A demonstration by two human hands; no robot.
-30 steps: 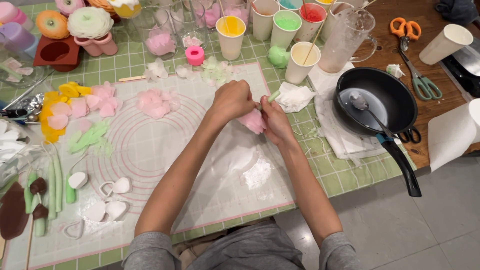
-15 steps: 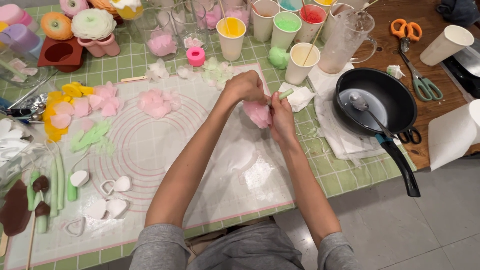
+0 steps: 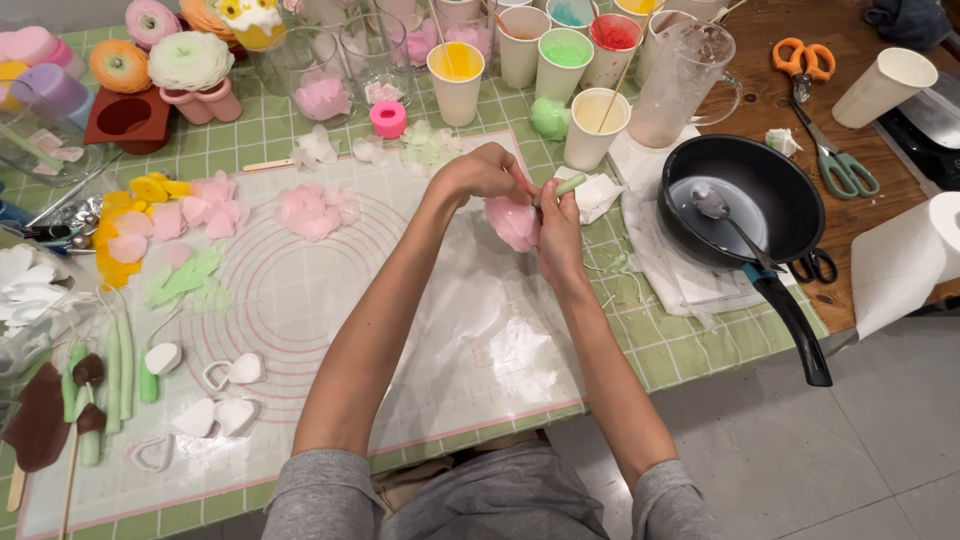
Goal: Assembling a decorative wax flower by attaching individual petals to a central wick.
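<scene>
Several paper cups point(image 3: 456, 82) of coloured wax

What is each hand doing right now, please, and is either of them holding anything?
Left hand: closed on the top of the pink flower piece.
Right hand: closed, gripping the same pink piece and a pale green stem.

Green checked tablecloth point(image 3: 690, 365) over table; brown wooden worktop point(image 3: 860, 215) beside; pale, possibly tiled, floor point(image 3: 880, 450).
</scene>
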